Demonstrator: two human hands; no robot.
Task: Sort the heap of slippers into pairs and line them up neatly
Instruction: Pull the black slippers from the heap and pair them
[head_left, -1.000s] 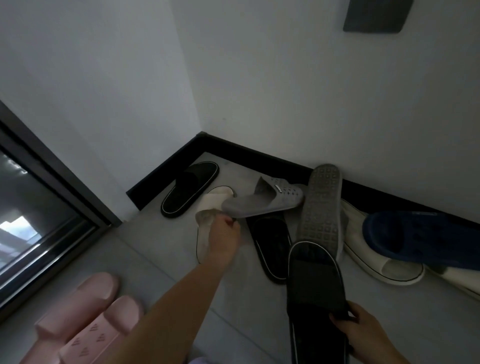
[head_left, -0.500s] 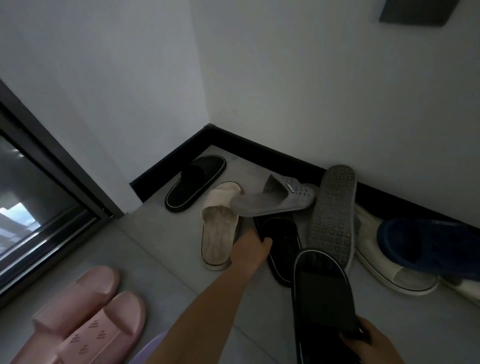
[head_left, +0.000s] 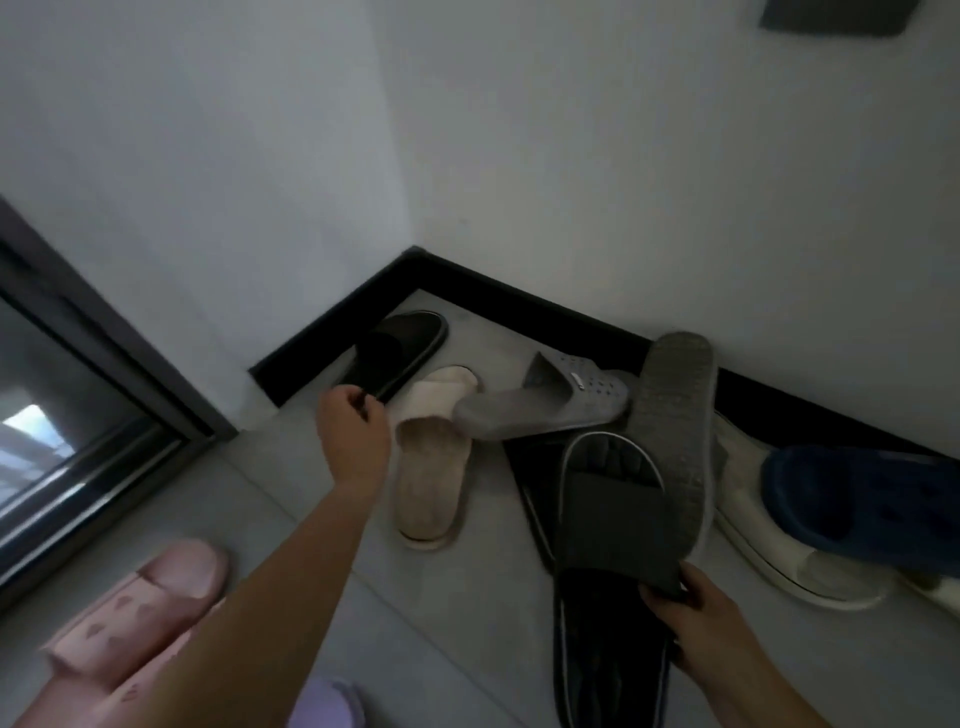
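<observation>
1. Head view, with the black skirting corner (head_left: 415, 260) as the landmark: the heap of slippers sits on the grey floor (head_left: 457, 639) just in front of that corner and runs off to its right along the wall.
2. The left hand (head_left: 353, 436) reaches toward the corner; its fingers are curled at the heel edge of the black corner slipper (head_left: 400, 353), which lies closest to the landmark. Whether they have actually pinched it cannot be told.
3. The right hand (head_left: 701, 629), well away from the corner at the near edge, is clamped on the strap of a second black slipper (head_left: 608, 525), held toe toward the wall.
4. Between the two, out from the corner, lie a beige slipper (head_left: 431, 478), a grey perforated slipper (head_left: 545, 405) resting across it, and an upturned grey sole (head_left: 670, 431). Farther right are a navy slipper (head_left: 857, 493) over a white one (head_left: 789, 561).
5. A pink pair (head_left: 135, 623) is set side by side, far from the corner at lower left.
6. Judged step: matching the black pair. The next move calls for a firm grip on the corner slipper, then setting both black ones side by side.
</observation>
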